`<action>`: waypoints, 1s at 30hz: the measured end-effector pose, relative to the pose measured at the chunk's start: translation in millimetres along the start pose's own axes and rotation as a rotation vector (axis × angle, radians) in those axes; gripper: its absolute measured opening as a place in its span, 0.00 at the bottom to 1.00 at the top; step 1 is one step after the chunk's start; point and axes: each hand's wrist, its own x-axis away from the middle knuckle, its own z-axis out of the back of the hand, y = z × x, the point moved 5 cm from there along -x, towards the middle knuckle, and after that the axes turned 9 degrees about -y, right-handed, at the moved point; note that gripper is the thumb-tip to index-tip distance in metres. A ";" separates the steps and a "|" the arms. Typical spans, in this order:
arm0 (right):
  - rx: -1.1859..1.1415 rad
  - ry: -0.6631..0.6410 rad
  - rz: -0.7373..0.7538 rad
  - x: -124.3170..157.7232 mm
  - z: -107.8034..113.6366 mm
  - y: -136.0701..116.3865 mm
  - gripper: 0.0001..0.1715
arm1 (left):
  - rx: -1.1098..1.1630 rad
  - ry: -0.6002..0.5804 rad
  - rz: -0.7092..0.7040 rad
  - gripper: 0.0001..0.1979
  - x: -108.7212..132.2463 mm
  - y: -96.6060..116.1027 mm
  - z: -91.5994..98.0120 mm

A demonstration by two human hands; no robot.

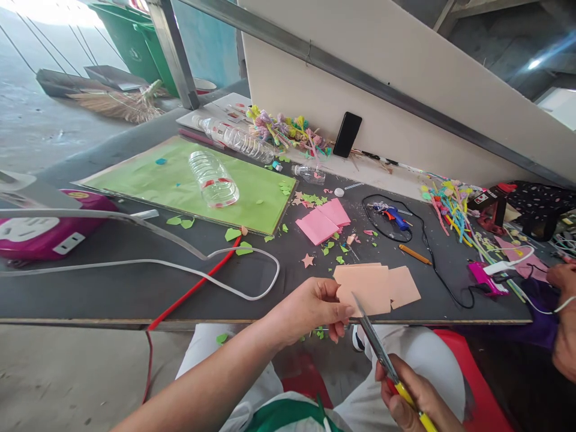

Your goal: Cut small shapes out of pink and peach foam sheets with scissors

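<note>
My left hand pinches the left edge of a sheet of peach paper between thumb and fingers, at the table's front edge. A second peach piece lies beside that sheet on its right. In my right hand is a pair of scissors with yellow and red handles. Its blades look almost closed and point up and away from me, the tip in front of the peach sheet near my left thumb. Whether the tip touches the paper, I cannot tell.
Pink paper, green scraps, a glue gun with a black cord, and an orange-brown stick lie beyond. Left are a green sheet, a plastic bottle and cables. Another person's arm is at right.
</note>
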 end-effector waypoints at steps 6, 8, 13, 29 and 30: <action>0.004 0.043 0.005 -0.4 0.8 5.7 0.38 | 0.063 0.041 -0.041 0.18 1.2 2.1 0.8; 0.002 0.065 0.006 -1.0 0.5 8.7 0.38 | 0.070 0.029 -0.039 0.18 1.4 2.4 0.0; -0.025 0.113 0.029 -3.0 -1.0 11.2 0.36 | 0.057 -0.017 -0.011 0.15 0.2 2.2 -2.3; 0.109 0.313 0.063 -15.6 -11.1 0.2 0.37 | 0.070 0.070 -0.053 0.16 -3.5 -0.5 -1.2; 0.113 0.325 0.064 -15.7 -11.2 0.9 0.37 | 0.072 0.074 -0.054 0.16 -3.1 0.0 -1.2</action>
